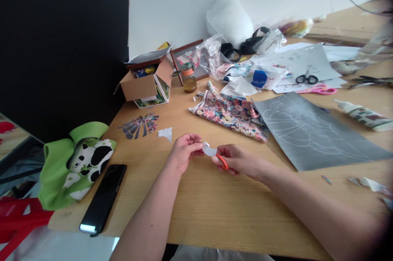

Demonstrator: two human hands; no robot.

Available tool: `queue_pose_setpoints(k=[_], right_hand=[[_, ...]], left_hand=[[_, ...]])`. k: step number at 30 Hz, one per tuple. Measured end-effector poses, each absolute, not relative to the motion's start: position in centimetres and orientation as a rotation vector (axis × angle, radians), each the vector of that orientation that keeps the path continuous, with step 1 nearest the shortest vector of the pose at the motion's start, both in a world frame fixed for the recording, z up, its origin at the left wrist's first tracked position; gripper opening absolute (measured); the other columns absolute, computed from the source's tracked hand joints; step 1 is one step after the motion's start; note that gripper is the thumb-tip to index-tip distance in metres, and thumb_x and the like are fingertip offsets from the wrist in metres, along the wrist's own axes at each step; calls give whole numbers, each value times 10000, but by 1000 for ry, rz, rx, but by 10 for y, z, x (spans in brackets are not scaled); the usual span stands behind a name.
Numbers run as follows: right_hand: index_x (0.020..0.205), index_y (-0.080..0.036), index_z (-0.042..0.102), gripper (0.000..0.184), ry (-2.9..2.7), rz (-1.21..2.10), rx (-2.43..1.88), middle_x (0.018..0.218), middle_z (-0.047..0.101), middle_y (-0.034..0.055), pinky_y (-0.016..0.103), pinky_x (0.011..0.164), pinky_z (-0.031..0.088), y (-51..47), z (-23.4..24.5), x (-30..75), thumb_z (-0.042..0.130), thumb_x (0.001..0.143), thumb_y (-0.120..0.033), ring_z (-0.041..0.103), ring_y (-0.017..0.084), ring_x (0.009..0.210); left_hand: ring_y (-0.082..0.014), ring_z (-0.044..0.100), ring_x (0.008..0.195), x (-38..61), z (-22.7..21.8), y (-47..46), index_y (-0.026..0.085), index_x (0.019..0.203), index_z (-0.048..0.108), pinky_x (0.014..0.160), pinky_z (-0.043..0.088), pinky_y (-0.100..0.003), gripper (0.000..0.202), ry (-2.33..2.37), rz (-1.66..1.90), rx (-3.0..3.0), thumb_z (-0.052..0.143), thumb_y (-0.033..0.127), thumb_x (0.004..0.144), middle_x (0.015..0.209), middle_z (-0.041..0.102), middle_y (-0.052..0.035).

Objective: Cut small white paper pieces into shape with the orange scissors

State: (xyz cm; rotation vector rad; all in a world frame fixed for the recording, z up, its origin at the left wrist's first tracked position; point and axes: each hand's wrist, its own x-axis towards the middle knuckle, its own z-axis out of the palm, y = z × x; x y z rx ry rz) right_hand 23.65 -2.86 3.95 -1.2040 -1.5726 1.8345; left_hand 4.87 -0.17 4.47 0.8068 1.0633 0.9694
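Above the middle of the table, my left hand (184, 151) pinches a small curved grey piece (209, 151), paper or fabric, between thumb and fingers. Close beside it, my right hand (235, 158) is closed around orange-handled scissors (222, 161); their blades are mostly hidden at the grey piece. Just beyond my left hand lies a white scrap (165, 134). Farther left is a fan of cut grey and floral pieces (140, 125). Folded floral fabric (230, 115) lies beyond my hands, partly beside a grey sheet with white line drawing (313, 132).
A black phone (103, 197) and a green panda-patterned bag (76, 167) lie at the left edge. An open cardboard box (144, 87) and a jar (188, 79) stand behind. To the right are a glue bottle (365, 115), pink scissors (321, 89) and black-handled scissors (307, 79).
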Motion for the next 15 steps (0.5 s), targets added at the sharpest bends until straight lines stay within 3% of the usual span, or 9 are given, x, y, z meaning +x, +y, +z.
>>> queue_pose_setpoints(k=[15], right_hand=[[718, -186, 478, 534, -1572, 1837, -1190, 598, 498, -43, 197, 406, 286, -29, 37, 237, 707, 668, -665, 363, 62, 454]], left_hand=[[-131, 629, 607, 48, 44, -1, 121, 816, 615, 596, 513, -254, 361, 1035, 957, 748, 814, 124, 515, 690, 678, -32]])
